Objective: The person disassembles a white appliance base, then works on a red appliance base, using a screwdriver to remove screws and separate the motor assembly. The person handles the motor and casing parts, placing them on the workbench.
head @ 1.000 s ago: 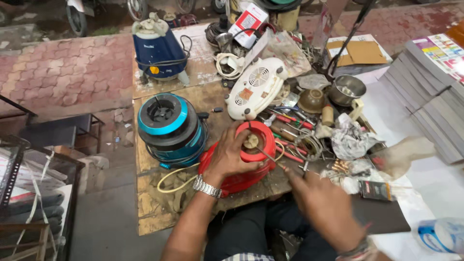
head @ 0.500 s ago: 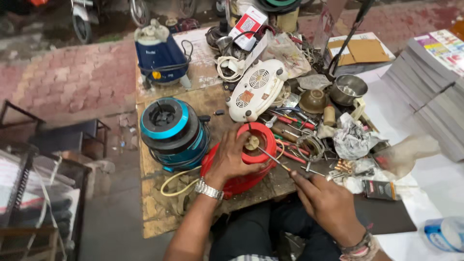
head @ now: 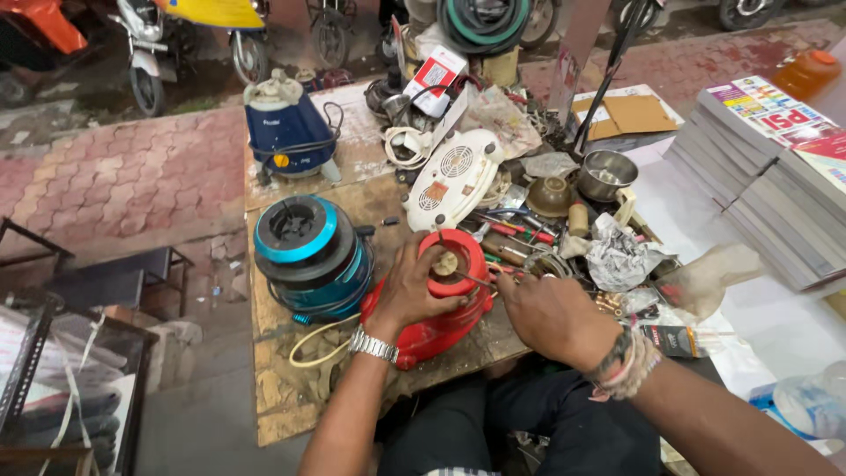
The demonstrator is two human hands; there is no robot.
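Left hand grips the red mixer base. Right hand pinches a thin tool into its top. A blue mixer base sits just beside; tools crowd behind.

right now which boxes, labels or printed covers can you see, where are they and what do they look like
Small carton: back of the bench, tilted, red and white.
Flat cardboard pack: back right, brown, rectangular.
Stack of booklets: right side, fanned, colourful top cover.
Small dark label packet: near the right hand, black with red.
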